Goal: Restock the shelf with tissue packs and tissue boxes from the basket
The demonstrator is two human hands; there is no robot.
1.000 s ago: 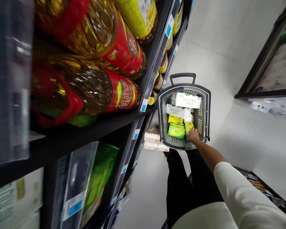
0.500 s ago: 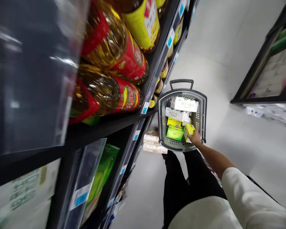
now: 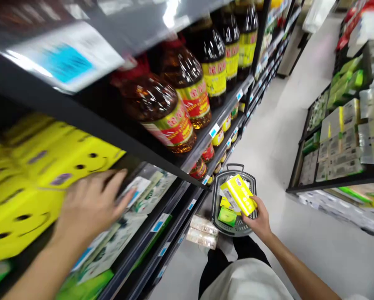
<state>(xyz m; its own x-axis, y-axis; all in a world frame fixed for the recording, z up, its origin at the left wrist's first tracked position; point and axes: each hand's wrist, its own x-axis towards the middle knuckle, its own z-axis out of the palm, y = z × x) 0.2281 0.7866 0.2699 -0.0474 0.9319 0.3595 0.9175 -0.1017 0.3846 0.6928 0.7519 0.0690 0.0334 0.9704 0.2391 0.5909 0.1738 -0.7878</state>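
My right hand (image 3: 260, 220) is closed around a yellow box (image 3: 238, 194) and holds it up above a grey shopping basket (image 3: 248, 179) that stands on the floor by my feet. Inside the basket lie a green box (image 3: 227, 216) and other small packs. My left hand (image 3: 91, 205) reaches into the shelf on my left with fingers spread, resting against yellow cartons with smiley faces (image 3: 33, 179) and white packets (image 3: 137, 191); it holds nothing.
Large oil bottles with red and yellow labels (image 3: 171, 112) fill the shelf above. Blue price tags line the black shelf edges (image 3: 214, 131). Two wrapped packs (image 3: 202, 231) lie on the floor beside the basket. Another shelf unit of boxed goods (image 3: 340, 141) stands across the aisle.
My right hand lifted the yellow box out of the basket. My left hand came into view at the shelf. The view swung up along the aisle.
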